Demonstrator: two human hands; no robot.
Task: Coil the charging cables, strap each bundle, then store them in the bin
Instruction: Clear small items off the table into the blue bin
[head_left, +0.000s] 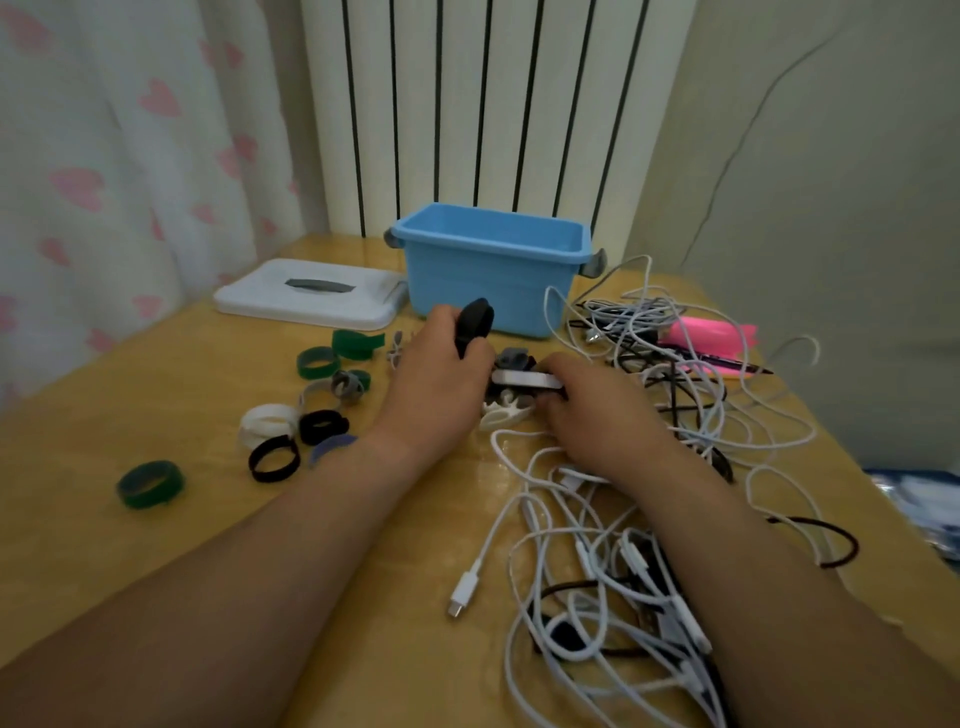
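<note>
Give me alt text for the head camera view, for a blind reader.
Two hands work over a wooden table: the left hand grips a black strap, the right hand holds a white cable bundle. A blue bin and white lid stand behind, loose straps lie left, tangled cables right.

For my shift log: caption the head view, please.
Left hand grips a black strap loop, right hand holds a white cable bundle before the blue plastic bin.

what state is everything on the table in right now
blue bin, open, lid off
white lid, flat on the table left of the bin
charging cables, loose and tangled
spare straps, rolled into rings, unused
left hand, grips black strap
right hand, holds white coiled cable
</note>
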